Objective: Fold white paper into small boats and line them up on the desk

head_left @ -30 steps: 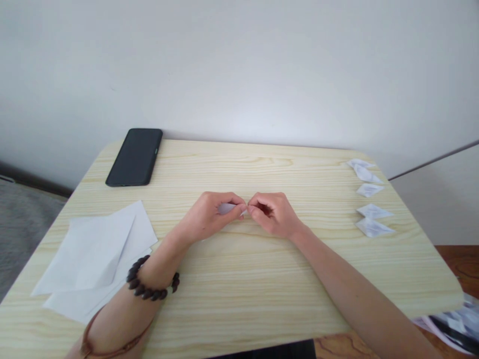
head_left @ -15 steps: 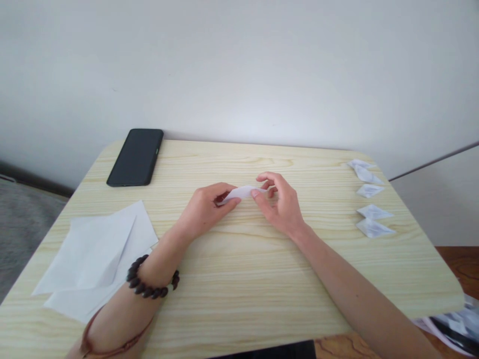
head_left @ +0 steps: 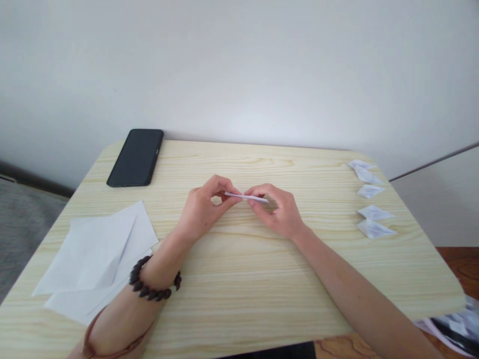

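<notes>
A small folded white paper piece [head_left: 247, 197] is held edge-on just above the middle of the light wooden table [head_left: 239, 279]. My left hand [head_left: 204, 207], with a dark bead bracelet on its wrist, pinches the paper's left end between thumb and fingers. My right hand [head_left: 279, 209] pinches the paper's middle and right part, fingers curled around it. Both hands hover close together over the tabletop.
A black phone [head_left: 135, 157] lies face up at the table's far left. Loose white paper sheets [head_left: 93, 257] lie at the near left. Several small folded paper shapes [head_left: 370, 204] line the right edge. A white wall stands behind the table.
The hands lifted the paper piece off the table and turned it; it now shows edge-on as a thin strip, and my right hand has closed on it again.
</notes>
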{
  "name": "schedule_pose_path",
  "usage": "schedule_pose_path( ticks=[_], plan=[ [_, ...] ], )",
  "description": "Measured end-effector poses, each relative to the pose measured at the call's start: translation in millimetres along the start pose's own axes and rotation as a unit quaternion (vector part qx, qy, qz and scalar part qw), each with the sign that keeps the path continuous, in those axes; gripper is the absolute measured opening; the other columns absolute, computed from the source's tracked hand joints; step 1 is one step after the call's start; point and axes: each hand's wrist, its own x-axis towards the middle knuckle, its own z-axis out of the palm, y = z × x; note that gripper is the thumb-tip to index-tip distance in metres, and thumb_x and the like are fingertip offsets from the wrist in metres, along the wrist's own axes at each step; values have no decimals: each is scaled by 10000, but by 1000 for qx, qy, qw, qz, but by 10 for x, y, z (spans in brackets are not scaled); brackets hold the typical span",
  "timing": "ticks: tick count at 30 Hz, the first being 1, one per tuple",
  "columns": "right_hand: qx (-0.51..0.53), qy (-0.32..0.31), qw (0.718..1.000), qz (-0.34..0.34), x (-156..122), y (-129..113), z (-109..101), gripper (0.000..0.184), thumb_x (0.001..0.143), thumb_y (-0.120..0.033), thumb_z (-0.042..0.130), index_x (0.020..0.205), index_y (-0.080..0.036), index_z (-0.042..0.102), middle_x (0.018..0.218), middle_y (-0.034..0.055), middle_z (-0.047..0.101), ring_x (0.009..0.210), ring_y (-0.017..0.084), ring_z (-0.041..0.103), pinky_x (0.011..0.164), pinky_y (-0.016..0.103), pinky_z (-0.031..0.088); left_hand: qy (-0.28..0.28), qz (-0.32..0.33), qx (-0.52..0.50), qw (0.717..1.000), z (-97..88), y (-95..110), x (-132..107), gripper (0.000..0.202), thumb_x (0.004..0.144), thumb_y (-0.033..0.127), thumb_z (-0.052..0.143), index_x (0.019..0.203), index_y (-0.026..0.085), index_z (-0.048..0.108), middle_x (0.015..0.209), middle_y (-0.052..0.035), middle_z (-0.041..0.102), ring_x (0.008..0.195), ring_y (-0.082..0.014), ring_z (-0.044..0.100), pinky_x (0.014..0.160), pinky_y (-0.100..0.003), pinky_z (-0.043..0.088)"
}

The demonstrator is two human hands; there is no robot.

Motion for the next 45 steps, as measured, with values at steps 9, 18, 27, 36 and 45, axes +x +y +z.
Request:
schedule_pose_path(
  ticks=[9,18,27,36,45],
  plan=[
    [-7,-8,1000,-14,-11,-1,4,111,812,-147,570,891,-222,585,906,18,714,807,145,662,768,280,505,34,37,25,998,-23,38,-12,165,787,240,713,758,180,562,821,-18,734,761,-147,698,699,-243,525],
    [-37,17,999,-33,0,-18,2,91,880,-197,550,895,-215,637,842,16,725,771,133,676,725,254,529,34,26,95,995,-31,122,-20,89,800,287,692,815,200,674,810,6,737,772,-150,691,709,-238,532],
    [-43,37,997,-48,-12,2,10,90,872,-169,566,893,-220,637,875,22,741,827,147,699,759,275,542,55,60,131,988,-34,139,-35,89,830,296,673,853,210,678,918,6,756,701,-115,680,650,-215,532],
    [-59,43,994,-82,-14,37,2,116,890,-156,555,905,-236,638,912,26,745,872,155,697,791,307,537,14,86,184,979,-66,74,-27,125,881,304,606,875,208,685,908,-8,749,699,-122,663,661,-222,512],
    [-94,55,991,-81,-11,32,24,115,889,-183,561,919,-251,650,882,19,746,821,172,686,796,345,508,-13,74,251,965,-87,17,-25,202,929,348,510,912,206,653,818,-9,724,712,-140,655,689,-220,491]
  ],
)
